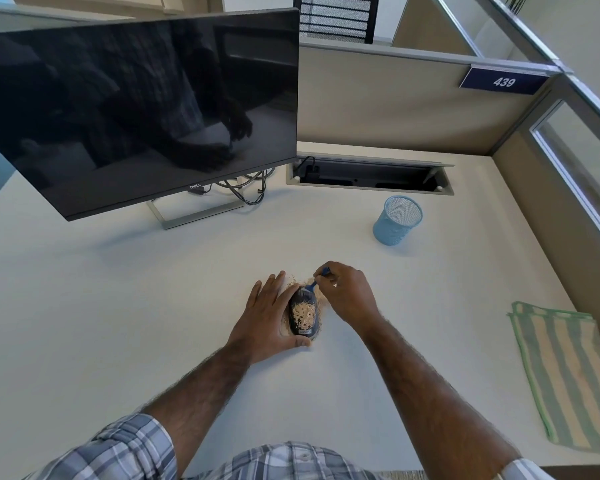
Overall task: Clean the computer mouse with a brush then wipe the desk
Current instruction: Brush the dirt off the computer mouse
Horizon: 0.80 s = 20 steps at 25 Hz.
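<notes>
A black computer mouse [302,315] lies in the middle of the white desk [118,306], its back covered with tan crumbs. More crumbs ring it on the desk. My left hand [269,317] rests flat against the mouse's left side, with the thumb at its near end, holding it steady. My right hand [347,294] pinches a small blue brush [315,281] whose tip touches the front of the mouse.
A striped green and beige cloth [565,375] lies at the desk's right edge. A blue mesh cup [397,220] stands behind the mouse to the right. A dark monitor [136,109] on its stand fills the back left, with cables and an open cable tray [369,175] behind.
</notes>
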Available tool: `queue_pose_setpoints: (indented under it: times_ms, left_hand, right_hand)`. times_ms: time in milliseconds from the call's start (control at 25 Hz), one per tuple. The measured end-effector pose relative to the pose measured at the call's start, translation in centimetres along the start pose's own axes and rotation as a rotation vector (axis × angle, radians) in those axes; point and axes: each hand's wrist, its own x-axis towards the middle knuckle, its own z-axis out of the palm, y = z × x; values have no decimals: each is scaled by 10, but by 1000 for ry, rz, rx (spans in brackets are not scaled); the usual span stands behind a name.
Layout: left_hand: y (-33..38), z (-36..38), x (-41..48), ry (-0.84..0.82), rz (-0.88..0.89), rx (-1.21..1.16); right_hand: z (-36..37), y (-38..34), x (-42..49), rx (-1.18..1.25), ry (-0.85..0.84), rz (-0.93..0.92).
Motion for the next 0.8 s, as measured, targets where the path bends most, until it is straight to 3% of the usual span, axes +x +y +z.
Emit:
queue_pose_setpoints:
  times_ms: [320, 600, 800]
  left_hand:
    - [0, 0, 0, 8, -3, -15]
    - [1, 0, 0, 8, -4, 3]
    - [3, -1, 0, 0, -7, 12]
  right_hand:
    - [3, -1, 0, -144, 62, -35]
    - [2, 3, -12, -90, 107, -94]
    - [5, 4, -24, -58, 42, -146]
